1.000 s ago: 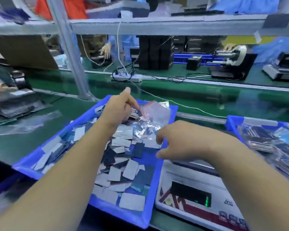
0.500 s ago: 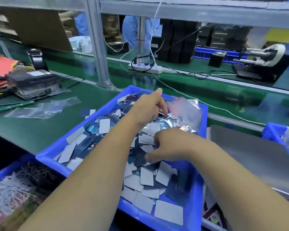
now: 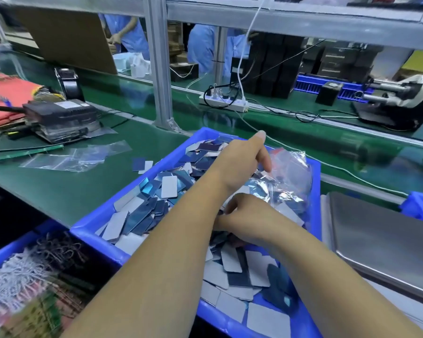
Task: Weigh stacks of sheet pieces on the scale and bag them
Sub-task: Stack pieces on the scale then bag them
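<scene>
A blue tray (image 3: pixel 93 231) in the middle holds several loose blue and white sheet pieces (image 3: pixel 169 190). A clear plastic bag (image 3: pixel 292 175) with some pieces inside lies at the tray's far right corner. My left hand (image 3: pixel 239 162) reaches over the tray; its thumb and fingers pinch the bag's edge while the index finger points away. My right hand (image 3: pixel 247 219) is lower, with fingers curled into the pile around a few pieces; its fingertips are hidden behind my left forearm. The scale's steel platform (image 3: pixel 381 237) sits to the right of the tray with nothing on it.
Empty clear bags (image 3: pixel 76 157) lie on the green belt at left, behind them a black device (image 3: pixel 59 117). A second blue bin (image 3: pixel 12 247) with stringy scraps is at lower left, another bin (image 3: pixel 419 208) at far right. A metal post (image 3: pixel 159 69) and power strip (image 3: pixel 226 103) stand behind.
My right hand has moved left from above the scale down into the pile of pieces. The view has swung left, so the scale's display is out of sight. My left hand keeps the bag.
</scene>
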A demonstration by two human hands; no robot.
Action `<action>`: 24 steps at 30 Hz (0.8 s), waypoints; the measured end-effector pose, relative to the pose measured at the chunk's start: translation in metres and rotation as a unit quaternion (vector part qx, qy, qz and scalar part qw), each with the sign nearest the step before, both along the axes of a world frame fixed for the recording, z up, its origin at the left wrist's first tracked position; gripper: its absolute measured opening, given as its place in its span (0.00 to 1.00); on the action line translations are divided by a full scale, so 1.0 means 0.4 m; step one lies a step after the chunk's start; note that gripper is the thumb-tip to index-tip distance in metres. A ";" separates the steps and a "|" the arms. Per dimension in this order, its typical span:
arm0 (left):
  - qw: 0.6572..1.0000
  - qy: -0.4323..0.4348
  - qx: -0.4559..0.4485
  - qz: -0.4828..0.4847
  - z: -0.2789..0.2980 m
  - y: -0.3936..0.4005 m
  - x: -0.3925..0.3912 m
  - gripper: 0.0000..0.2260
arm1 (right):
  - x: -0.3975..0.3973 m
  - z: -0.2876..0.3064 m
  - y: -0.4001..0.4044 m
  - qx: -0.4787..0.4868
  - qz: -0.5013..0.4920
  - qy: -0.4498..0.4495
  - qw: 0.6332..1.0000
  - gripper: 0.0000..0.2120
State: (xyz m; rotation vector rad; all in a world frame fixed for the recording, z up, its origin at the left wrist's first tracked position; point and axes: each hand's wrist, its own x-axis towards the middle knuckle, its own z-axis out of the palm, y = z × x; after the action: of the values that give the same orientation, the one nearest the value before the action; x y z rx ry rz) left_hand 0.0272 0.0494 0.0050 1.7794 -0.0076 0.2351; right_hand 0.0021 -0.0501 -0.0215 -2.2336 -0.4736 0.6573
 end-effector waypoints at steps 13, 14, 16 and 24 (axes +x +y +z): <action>1.000 -0.027 -0.002 0.009 0.002 0.008 0.006 0.28 | 0.001 -0.029 0.045 0.149 -0.037 0.134 0.979 0.28; 0.999 -0.031 -0.006 0.011 0.002 0.011 0.006 0.28 | -0.004 -0.031 0.051 0.154 -0.035 0.139 0.978 0.26; 0.999 -0.034 -0.013 0.012 0.001 0.012 0.004 0.28 | -0.008 -0.034 0.063 0.142 -0.040 0.111 0.983 0.23; 1.000 -0.027 0.002 0.011 0.001 0.005 0.001 0.28 | -0.006 -0.037 0.078 0.140 -0.050 0.070 0.986 0.24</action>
State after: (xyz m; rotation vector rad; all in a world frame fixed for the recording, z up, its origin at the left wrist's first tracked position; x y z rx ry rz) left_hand 0.0277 0.0514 0.0053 1.7770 -0.0268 0.2998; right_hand -0.0002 -0.0189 -0.0363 -1.9180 -0.3571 0.6483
